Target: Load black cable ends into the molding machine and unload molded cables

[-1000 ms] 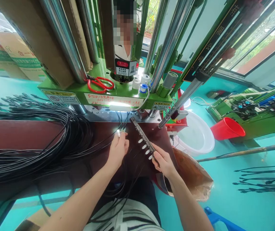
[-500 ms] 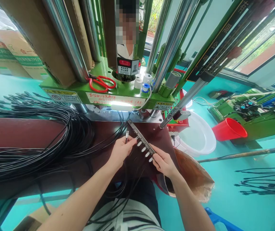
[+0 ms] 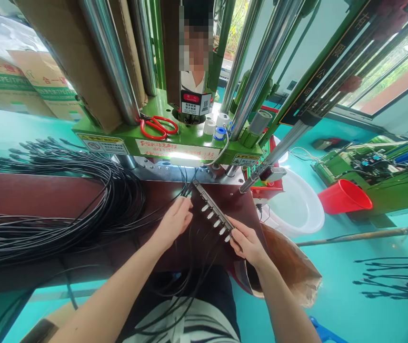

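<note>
My right hand (image 3: 248, 242) grips the lower end of a narrow metal mold bar (image 3: 213, 207), which slants up and left over the dark red tabletop. Several silvery connectors (image 3: 217, 223) stick out along the bar's lower left edge. Just left of the bar, my left hand (image 3: 175, 220) is closed with its fingers bunched. It appears to pinch a black cable whose small pale connector end (image 3: 189, 194) shows above the fingertips; the grip itself is mostly hidden. Thin black cables (image 3: 183, 181) run up behind it toward the press.
A green press (image 3: 125, 138) stands ahead, with red-handled scissors (image 3: 159, 127) and tape rolls (image 3: 220, 132) on its ledge. A large coil of black cables (image 3: 118, 190) lies left. At right are a brown bag (image 3: 293, 262), a white tub (image 3: 311, 209) and a red bucket (image 3: 344, 196).
My left hand has moved left, away from the connectors on the bar, and its fingers have turned upward. My right hand still grips the bar. The view has shifted slightly.
</note>
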### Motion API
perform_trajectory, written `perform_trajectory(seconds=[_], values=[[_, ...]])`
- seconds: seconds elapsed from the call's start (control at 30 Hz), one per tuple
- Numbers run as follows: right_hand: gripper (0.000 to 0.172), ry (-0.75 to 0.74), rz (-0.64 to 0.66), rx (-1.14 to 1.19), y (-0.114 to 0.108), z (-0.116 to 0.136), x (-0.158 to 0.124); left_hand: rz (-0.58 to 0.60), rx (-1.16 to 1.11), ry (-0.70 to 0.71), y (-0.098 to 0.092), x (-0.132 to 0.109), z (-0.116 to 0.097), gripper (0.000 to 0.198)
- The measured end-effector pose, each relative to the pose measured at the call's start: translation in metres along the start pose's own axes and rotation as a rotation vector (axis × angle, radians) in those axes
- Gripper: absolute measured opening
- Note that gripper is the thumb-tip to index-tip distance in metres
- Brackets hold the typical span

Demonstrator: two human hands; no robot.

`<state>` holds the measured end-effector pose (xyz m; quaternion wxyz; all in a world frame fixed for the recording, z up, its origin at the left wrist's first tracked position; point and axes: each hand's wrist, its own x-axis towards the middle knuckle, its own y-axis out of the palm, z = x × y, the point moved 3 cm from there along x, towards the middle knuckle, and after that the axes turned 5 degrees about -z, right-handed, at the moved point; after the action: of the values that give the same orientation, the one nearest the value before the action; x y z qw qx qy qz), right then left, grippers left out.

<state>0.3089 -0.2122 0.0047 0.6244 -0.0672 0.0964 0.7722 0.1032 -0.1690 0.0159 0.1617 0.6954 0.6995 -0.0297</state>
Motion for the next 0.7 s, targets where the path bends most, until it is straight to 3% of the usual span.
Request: perform_trajectory(seconds=[0.1, 0.4, 0.7], values=[[0.052, -0.005, 0.029, -0.004, 0.0, 0.0, -0.001, 0.112, 0.041, -0.07, 0.006, -0.003, 0.002, 0.036], [0.056, 0.013, 0.075, -0.087, 0.0, 0.003, -0.001, 0.261, -0.006, -0.171, 0.006, -0.001, 0.002, 0.039], [0.052, -0.12, 0.164, -0.39, 0.004, 0.014, -0.006, 0.299, -0.005, -0.135, 0.001, 0.003, 0.001, 0.038]])
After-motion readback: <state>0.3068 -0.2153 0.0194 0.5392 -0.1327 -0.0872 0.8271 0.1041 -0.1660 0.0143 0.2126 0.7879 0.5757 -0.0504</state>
